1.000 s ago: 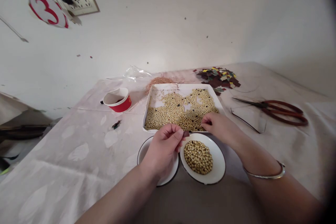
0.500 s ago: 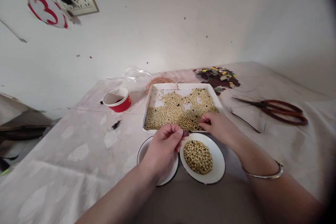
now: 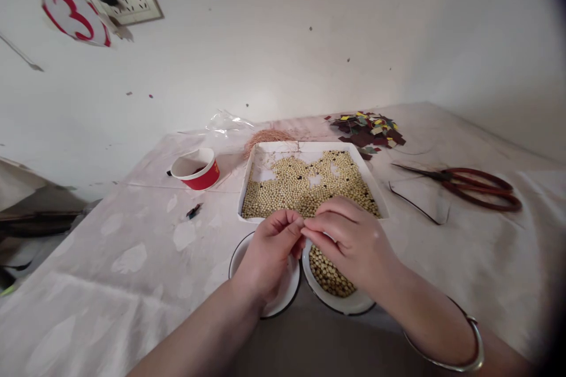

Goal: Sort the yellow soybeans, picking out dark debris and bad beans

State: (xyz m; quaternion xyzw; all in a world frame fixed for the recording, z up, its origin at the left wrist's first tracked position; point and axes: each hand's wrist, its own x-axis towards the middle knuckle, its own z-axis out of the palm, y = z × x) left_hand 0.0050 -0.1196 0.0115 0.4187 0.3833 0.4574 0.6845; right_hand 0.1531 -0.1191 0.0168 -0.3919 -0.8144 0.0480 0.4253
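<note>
My left hand (image 3: 275, 250) is closed in a pinch above the left white bowl (image 3: 283, 301), and what it grips is hidden behind the fingers. Its fingertips meet those of my right hand (image 3: 349, 241), also pinched, over the right white bowl (image 3: 354, 304). Small pale beads (image 3: 328, 274) partly fill that right bowl. Just beyond both hands lies a white tray (image 3: 244, 194) with a spread of pale beads (image 3: 283, 188) and some dark ones among them.
A red and white paper cup (image 3: 203, 178) stands left of the tray. Behind are a clear plastic bag (image 3: 227, 123), reddish fibres (image 3: 269, 136) and a pile of coloured scraps (image 3: 367, 129). Scissors (image 3: 480, 188) and a thin dark curved tool (image 3: 415, 205) lie at right.
My right hand has moved left from the tray's front edge to meet my left hand. The dark reddish scrap seen earlier at my left fingertips is now hidden.
</note>
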